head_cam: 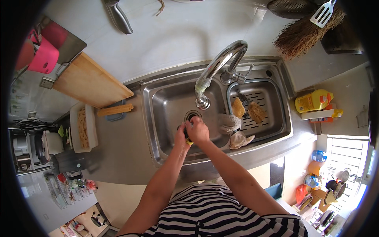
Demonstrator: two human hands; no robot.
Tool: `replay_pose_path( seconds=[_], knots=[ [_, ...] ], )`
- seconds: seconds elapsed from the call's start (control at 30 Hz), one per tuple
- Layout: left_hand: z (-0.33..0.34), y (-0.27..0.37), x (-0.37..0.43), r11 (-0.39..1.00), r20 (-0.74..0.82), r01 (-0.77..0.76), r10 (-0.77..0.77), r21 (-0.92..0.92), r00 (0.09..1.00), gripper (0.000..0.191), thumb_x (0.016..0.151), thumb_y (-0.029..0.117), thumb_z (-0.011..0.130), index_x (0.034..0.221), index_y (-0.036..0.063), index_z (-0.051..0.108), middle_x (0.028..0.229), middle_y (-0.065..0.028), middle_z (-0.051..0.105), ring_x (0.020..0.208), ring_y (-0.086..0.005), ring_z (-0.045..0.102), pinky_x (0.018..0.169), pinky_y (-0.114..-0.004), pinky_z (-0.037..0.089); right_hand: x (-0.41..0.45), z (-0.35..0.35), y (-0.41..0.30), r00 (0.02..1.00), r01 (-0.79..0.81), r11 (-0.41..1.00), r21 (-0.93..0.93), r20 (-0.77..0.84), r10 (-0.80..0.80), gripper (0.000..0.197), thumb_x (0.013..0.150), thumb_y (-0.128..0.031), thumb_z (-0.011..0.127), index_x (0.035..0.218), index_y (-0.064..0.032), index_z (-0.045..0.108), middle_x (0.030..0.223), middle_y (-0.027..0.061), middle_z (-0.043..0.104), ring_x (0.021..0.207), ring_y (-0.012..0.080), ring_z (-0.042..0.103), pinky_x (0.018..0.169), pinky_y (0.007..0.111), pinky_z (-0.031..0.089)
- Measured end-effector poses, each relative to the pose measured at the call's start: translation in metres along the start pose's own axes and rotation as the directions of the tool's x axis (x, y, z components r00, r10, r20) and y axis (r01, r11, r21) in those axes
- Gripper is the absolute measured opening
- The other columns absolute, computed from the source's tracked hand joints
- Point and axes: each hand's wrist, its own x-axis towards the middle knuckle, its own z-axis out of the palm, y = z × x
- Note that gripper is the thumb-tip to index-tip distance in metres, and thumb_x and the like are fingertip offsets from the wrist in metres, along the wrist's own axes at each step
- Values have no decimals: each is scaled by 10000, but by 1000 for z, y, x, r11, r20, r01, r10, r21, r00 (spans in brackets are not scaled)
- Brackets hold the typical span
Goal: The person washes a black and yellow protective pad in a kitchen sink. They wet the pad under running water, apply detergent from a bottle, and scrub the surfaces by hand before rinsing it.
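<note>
Both hands are together over the left basin of a stainless steel sink (174, 97), just below the drain (192, 115). My left hand (180, 137) is closed around a small dark object (186, 133), mostly hidden by the fingers, with a bit of yellow under it. My right hand (198, 130) presses on the same object from above with bent fingers; what it is cannot be told. The chrome faucet (219, 65) arches above, its spout end close beyond the hands. A wet grey cloth (229, 123) hangs over the divider on the right.
A slotted drain basket (254, 133) in the right basin holds two brown sponge-like scrubbers (257, 112). Near the sink's front rim lies a pale rubber glove or cloth (238, 140). Left are a wooden cutting board (91, 80), chopsticks (115, 110) and a white container (91, 130); right, a yellow detergent bottle (311, 101).
</note>
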Motion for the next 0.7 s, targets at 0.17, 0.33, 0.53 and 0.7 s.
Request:
replay_pose_path(
  seconds=[0.17, 0.33, 0.53, 0.7],
  knots=[
    [-25, 3, -10, 982, 404, -29, 104, -188, 909, 318, 899, 413, 414, 815, 122, 512, 760, -20, 530, 692, -172, 536, 682, -327, 459, -41, -16, -46, 885, 465, 884, 47, -36, -464, 192, 749, -251, 603, 791, -66, 572, 820, 140, 584, 745, 324, 596, 622, 410, 485],
    [5, 4, -17, 995, 140, 80, -72, -54, 988, 220, 898, 326, 473, 923, 111, 513, 848, -22, 563, 791, -180, 582, 730, -352, 497, 12, 6, 20, 999, -20, 1000, 0, 29, 20, 348, 799, -388, 562, 794, -42, 600, 812, 180, 607, 738, 351, 598, 647, 423, 474],
    [9, 18, -28, 998, 163, 52, -58, 39, 985, 237, 832, 321, 610, 882, 102, 536, 833, -36, 575, 763, -172, 591, 693, -336, 503, 0, 19, 43, 906, -398, 844, 358, 300, 300, 404, 830, -434, 553, 876, -36, 610, 806, 125, 616, 799, 267, 610, 686, 336, 458],
    [-14, 18, -21, 986, 138, -61, 40, 155, 990, 270, 812, 358, 629, 771, 121, 507, 747, -31, 554, 712, -168, 573, 655, -337, 501, -8, -1, 29, 738, -674, 427, 603, 572, 357, 364, 817, -374, 592, 970, -44, 599, 879, 46, 607, 912, 204, 587, 713, 282, 460]
  ],
)
